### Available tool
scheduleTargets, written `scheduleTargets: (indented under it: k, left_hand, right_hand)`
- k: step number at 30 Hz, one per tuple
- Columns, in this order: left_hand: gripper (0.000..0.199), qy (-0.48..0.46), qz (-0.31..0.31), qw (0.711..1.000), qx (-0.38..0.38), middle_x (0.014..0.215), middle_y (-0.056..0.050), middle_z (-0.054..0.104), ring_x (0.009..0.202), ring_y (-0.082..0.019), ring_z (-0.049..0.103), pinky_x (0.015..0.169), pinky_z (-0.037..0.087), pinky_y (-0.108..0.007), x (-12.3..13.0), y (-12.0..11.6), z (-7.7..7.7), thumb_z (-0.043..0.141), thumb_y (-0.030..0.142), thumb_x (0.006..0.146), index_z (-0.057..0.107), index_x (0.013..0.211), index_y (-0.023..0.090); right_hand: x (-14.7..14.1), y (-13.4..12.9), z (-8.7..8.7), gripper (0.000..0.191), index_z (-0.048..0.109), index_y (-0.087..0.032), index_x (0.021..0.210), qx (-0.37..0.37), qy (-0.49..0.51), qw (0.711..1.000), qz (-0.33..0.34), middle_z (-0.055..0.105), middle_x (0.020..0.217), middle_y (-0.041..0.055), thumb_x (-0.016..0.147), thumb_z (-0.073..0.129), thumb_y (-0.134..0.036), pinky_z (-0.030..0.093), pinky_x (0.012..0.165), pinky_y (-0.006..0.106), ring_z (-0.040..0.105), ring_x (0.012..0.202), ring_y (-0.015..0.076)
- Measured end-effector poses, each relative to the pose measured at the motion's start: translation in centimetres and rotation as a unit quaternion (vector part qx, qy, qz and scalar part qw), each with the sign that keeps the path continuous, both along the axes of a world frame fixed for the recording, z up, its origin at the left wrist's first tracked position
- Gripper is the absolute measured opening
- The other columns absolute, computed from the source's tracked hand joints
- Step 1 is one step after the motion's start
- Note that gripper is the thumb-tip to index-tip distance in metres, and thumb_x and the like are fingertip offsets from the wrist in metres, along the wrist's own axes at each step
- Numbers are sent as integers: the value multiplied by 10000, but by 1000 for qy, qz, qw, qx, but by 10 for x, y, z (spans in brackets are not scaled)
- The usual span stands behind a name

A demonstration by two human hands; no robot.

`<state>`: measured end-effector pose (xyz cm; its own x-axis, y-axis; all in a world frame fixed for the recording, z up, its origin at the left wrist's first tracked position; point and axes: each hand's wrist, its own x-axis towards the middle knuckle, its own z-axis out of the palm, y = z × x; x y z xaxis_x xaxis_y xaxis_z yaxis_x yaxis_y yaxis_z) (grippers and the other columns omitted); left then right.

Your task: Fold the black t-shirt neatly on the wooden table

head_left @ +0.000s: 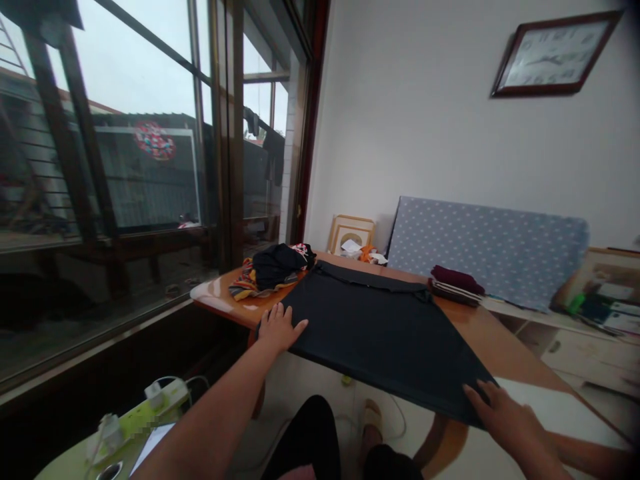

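Across wooden table (495, 343), could wrinkle dark cloth (380, 333) by dragging spread-fingered left hand (278, 329) or right hand (507, 415), gripping nothing.

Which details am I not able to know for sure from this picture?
Head view: underside of the black cloth, hidden by its upper face.
Head view: palm of the left hand, hidden by its back.
Head view: right forearm, cut off by bottom edge.
Head view: time on the clock, too blurred.
Head view: shape of striped cloth, partly under dark garment.
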<state>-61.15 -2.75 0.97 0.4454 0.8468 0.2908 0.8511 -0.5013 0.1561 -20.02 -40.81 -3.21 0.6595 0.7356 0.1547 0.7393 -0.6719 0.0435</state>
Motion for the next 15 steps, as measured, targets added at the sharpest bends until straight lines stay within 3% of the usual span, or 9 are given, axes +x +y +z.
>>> scheduleTargets:
  k: [4, 7, 12, 15]
  left_hand:
    - [930, 19, 7, 1000, -18, 1577, -233, 359, 1498, -373, 239, 1184, 126, -548, 1, -3, 5, 244, 806, 874, 467, 1474, 132]
    - [961, 37, 6, 998, -55, 1577, -242, 352, 1493, -393, 238, 1166, 150, -583, 2, 2, 13, 260, 831, 847, 464, 1478, 136]
    - [786, 63, -5, 995, -72, 1375, -244, 581, 1311, -450, 479, 1073, 203, -709, 6, 17, 37, 406, 801, 813, 671, 1212, 178]
    - [633, 47, -11, 998, -51, 1256, -216, 659, 1217, -415, 564, 1054, 288, -653, 16, 26, 48, 480, 705, 835, 694, 1127, 186]
  right_hand:
    - [-16, 10, 12, 566, 634, -192, 1324, 73, 32, 996, -40, 570, 1424, 165, 891, 380, -452, 392, 1082, 550, 484, 1360, 358]
    - [-20, 12, 13, 608, 605, -149, 1353, 85, 52, 995, -20, 577, 1418, 162, 913, 356, -487, 397, 1092, 501, 487, 1362, 343]
    - [-4, 17, 23, 644, 623, -139, 1332, 92, 99, 990, -39, 641, 1334, 168, 937, 347, -566, 447, 1039, 462, 587, 1259, 341]
    - [12, 26, 35, 624, 622, -159, 1340, 100, 110, 988, -45, 664, 1306, 153, 938, 371, -564, 467, 1012, 440, 612, 1228, 330]
